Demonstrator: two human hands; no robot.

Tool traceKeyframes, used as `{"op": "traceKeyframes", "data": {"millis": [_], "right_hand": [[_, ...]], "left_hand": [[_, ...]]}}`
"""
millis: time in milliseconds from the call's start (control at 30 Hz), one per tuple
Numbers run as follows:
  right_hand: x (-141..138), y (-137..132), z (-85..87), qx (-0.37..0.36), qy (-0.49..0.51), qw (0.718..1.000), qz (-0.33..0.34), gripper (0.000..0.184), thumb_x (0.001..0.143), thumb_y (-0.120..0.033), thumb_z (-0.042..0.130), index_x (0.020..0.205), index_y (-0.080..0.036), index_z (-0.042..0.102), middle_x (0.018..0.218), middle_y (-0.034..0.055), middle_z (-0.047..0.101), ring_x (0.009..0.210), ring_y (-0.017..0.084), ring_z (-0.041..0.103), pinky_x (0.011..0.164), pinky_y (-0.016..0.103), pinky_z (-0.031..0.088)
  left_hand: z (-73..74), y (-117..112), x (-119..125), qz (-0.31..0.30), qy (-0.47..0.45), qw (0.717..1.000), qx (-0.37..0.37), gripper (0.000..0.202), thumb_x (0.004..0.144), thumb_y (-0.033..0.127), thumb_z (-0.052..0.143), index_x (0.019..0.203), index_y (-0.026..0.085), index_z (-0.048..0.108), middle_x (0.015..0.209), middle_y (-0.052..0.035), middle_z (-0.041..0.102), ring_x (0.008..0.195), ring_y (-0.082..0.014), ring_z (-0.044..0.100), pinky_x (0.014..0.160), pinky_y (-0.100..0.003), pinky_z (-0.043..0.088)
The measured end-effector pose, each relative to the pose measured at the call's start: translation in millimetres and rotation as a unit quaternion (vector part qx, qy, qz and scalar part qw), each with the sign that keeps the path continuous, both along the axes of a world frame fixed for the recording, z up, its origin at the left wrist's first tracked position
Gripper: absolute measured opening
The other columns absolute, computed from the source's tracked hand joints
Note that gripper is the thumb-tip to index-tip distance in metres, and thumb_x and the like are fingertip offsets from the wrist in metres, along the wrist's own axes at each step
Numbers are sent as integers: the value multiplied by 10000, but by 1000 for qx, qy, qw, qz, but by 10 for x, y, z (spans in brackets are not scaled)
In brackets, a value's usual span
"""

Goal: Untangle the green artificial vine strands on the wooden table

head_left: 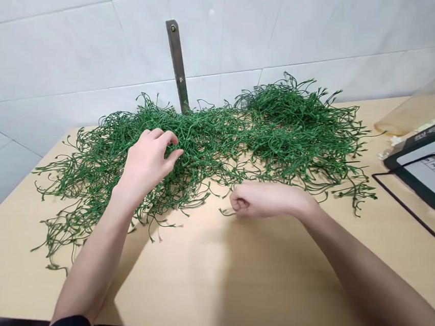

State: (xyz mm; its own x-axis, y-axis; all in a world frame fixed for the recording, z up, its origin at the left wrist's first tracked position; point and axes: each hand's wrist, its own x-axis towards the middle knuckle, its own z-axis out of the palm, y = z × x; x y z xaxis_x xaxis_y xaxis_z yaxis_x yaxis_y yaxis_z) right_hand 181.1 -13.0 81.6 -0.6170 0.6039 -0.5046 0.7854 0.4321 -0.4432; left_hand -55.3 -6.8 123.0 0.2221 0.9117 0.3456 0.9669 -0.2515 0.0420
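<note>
Many thin green plastic stems (293,134) with small branched tips lie in a tangled, spread-out heap across the table. Over the left part of the heap is my left hand (151,154), its fingers bent and the thumb apart from them; nothing shows between them. My right hand (262,199) is closed in a fist near the front edge of the heap, low over the table. A single green stem (228,213) sticks out from under its curled fingers; the rest of that stem is hidden by the hand.
The light wooden table (175,282) stands against a white tiled wall (79,42). A metal bracket (177,64) rises behind the heap. To the right are a dark-framed device with a label (434,153), a black wire stand (405,211) and a clear plastic container (418,108).
</note>
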Motion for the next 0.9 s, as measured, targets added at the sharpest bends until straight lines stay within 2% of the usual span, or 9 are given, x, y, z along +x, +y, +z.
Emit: {"op": "traceKeyframes", "data": {"millis": [100, 200, 267, 333, 400, 567, 733, 800, 900], "right_hand": [[77, 35, 106, 36, 200, 976, -72, 140, 820, -213, 567, 687, -177, 540, 555, -39, 520, 500, 89, 455, 495, 226, 336], [74, 32, 164, 23, 380, 912, -150, 155, 801, -306, 648, 763, -162, 608, 607, -15, 602, 559, 111, 577, 535, 223, 437], [41, 16, 155, -11, 437, 885, -162, 197, 771, -342, 693, 774, -155, 634, 648, 0, 640, 592, 124, 622, 566, 233, 487], [5, 3, 121, -30, 460, 873, -160, 222, 756, -360, 715, 775, -148, 650, 666, 9, 660, 597, 126, 637, 589, 243, 517], [-20, -1, 85, -35, 462, 872, -158, 227, 760, -360, 718, 792, -142, 662, 658, 9, 668, 583, 122, 639, 573, 236, 519], [-30, 15, 51, -7, 431, 890, -145, 210, 794, -343, 693, 804, -135, 670, 605, 0, 659, 524, 98, 610, 491, 193, 460], [-27, 19, 35, 38, 382, 914, -127, 164, 781, -289, 686, 811, -128, 673, 637, 11, 666, 565, 105, 610, 521, 194, 453], [-31, 21, 30, 45, 363, 922, -127, 166, 787, -280, 665, 852, -128, 680, 634, 8, 659, 542, 104, 593, 501, 198, 433], [-31, 33, 33, 56, 342, 929, -129, 148, 801, -258, 627, 860, -131, 673, 630, 5, 649, 538, 105, 582, 516, 207, 432]], "left_hand": [[31, -78, 122, -75, -123, 989, 16, 207, 882, 341, 583, 842, 155, 667, 817, -46, 672, 772, -166, 590, 698, -262, 446], [-6, -132, 250, -146, -235, 952, -131, 295, 901, 383, 552, 776, 155, 690, 677, -6, 662, 564, -101, 512, 545, -219, 396], [-53, -148, 328, -180, -282, 920, -203, 286, 895, 394, 561, 839, 158, 712, 727, -8, 692, 571, -96, 525, 531, -210, 399], [-100, -147, 379, -198, -322, 901, -212, 250, 872, 377, 601, 900, 155, 713, 806, -22, 714, 656, -109, 579, 596, -210, 445], [-134, -133, 395, -204, -351, 890, -207, 228, 849, 354, 634, 912, 147, 704, 834, -34, 713, 722, -124, 607, 648, -219, 472], [-136, -100, 347, -193, -388, 877, -207, 218, 759, 311, 732, 886, 138, 692, 760, -24, 649, 679, -110, 575, 600, -212, 464], [-97, -111, 316, -203, -444, 843, -225, 236, 709, 277, 772, 866, 138, 664, 751, -13, 614, 664, -99, 570, 617, -213, 498], [-80, -113, 296, -197, -439, 848, -221, 267, 707, 293, 774, 892, 140, 656, 819, -34, 633, 688, -109, 590, 642, -230, 519], [-46, -111, 256, -206, -361, 884, -216, 300, 732, 356, 755, 925, 151, 651, 907, -58, 661, 770, -141, 623, 709, -260, 535]]}}
